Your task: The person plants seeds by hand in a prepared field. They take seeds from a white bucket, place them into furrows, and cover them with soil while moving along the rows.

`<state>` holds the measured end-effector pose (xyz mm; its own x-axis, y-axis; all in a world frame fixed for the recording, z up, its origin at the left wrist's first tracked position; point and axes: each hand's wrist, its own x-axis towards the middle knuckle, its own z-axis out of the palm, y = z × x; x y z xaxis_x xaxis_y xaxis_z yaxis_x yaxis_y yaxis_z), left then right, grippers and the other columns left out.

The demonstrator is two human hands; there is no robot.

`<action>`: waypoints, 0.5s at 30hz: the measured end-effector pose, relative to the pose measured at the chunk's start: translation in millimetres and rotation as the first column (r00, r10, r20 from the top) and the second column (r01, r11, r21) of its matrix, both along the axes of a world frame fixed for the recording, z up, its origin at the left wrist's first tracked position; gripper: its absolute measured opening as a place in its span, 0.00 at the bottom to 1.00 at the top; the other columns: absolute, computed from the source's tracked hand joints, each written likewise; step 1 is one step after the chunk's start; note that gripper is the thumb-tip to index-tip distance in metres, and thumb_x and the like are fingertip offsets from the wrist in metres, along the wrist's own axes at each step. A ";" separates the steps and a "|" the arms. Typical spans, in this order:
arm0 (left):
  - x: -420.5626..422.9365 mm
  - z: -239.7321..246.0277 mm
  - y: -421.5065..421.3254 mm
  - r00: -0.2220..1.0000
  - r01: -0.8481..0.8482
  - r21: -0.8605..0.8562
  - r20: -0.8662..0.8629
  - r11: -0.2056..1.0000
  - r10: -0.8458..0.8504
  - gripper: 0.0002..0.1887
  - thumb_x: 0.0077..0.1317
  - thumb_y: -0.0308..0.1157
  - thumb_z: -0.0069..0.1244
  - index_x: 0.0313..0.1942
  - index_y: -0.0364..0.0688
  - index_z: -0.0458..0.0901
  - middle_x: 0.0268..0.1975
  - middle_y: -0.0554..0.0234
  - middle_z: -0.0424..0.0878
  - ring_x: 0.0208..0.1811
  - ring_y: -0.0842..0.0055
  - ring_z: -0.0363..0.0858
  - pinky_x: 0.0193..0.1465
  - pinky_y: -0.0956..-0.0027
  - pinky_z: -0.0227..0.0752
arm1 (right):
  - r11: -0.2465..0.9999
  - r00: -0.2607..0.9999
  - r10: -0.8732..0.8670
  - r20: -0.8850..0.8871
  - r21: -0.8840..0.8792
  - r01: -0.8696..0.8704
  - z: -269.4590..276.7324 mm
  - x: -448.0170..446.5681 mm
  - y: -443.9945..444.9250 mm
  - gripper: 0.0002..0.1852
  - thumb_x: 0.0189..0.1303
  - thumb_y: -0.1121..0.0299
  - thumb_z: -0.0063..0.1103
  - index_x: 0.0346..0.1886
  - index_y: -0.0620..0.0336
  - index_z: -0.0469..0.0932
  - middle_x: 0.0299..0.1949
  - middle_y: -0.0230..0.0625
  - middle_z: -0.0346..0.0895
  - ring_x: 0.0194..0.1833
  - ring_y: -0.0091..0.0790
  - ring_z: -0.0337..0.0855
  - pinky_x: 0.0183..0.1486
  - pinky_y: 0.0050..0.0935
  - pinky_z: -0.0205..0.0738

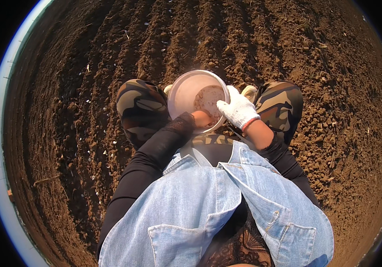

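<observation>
A pale plastic bucket (186,87) is tilted between my bent knees, its mouth facing up towards me. My right hand (239,108), in a white knitted glove with a red cuff edge, grips the bucket's rim on the right, thumb over the inner side. Bare and coming out of a black lace-edged sleeve, my left hand (203,118) reaches over the near rim into the bucket. Its fingertips are down in the shade, so what they hold is hidden. Small pale lumps (211,96) lie at the bucket's bottom, too blurred to name.
Tilled brown soil (184,40) runs ahead in parallel ridges and furrows. Small white pieces (114,142) dot the furrows at the left. My camouflage-clad knees (144,110) flank the bucket, with light shoes (249,91) just behind it. A dry stalk (46,180) lies far left.
</observation>
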<state>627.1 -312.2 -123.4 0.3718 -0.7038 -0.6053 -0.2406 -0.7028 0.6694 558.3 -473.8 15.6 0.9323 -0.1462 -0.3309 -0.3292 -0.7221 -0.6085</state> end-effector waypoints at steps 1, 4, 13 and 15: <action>-0.4 0.0 1.1 0.999 0.037 0.001 0.030 0.999 -0.037 0.21 0.66 0.44 0.49 0.49 0.37 0.84 0.43 0.48 0.84 0.43 0.63 0.82 0.47 0.62 0.72 | 1.000 1.000 0.002 -0.006 -0.005 -0.002 -1.4 -0.1 -0.3 0.29 0.57 0.51 0.52 0.59 0.57 0.68 0.50 0.55 0.79 0.52 0.57 0.79 0.55 0.48 0.72; -0.8 0.5 3.1 0.987 0.126 0.010 0.097 0.992 -0.127 0.21 0.66 0.44 0.49 0.49 0.37 0.84 0.44 0.47 0.84 0.44 0.63 0.82 0.48 0.62 0.72 | 1.000 1.000 0.007 0.020 0.008 -0.008 -4.6 -0.4 -1.7 0.29 0.57 0.52 0.52 0.59 0.59 0.68 0.49 0.57 0.79 0.51 0.58 0.80 0.55 0.48 0.72; -1.8 3.8 5.3 0.948 0.261 0.025 0.181 0.965 -0.261 0.22 0.65 0.45 0.49 0.49 0.37 0.83 0.47 0.46 0.84 0.48 0.61 0.82 0.52 0.62 0.71 | 1.000 1.000 0.011 0.023 0.029 -0.012 -5.4 0.7 -2.2 0.29 0.57 0.53 0.51 0.59 0.61 0.67 0.49 0.58 0.79 0.51 0.59 0.80 0.55 0.48 0.72; -1.6 4.7 5.2 0.941 0.280 0.023 0.193 0.960 -0.279 0.22 0.65 0.45 0.49 0.49 0.37 0.83 0.47 0.46 0.84 0.49 0.60 0.82 0.53 0.62 0.71 | 1.000 1.000 0.012 0.004 0.023 -0.012 -5.3 0.5 -2.3 0.30 0.57 0.53 0.52 0.59 0.61 0.67 0.49 0.58 0.79 0.51 0.59 0.80 0.56 0.48 0.72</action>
<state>625.6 -307.0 -118.7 0.2691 -0.7989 -0.5379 -0.5511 -0.5857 0.5943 558.8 -476.1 10.4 0.9351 -0.1275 -0.3305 -0.3184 -0.7118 -0.6261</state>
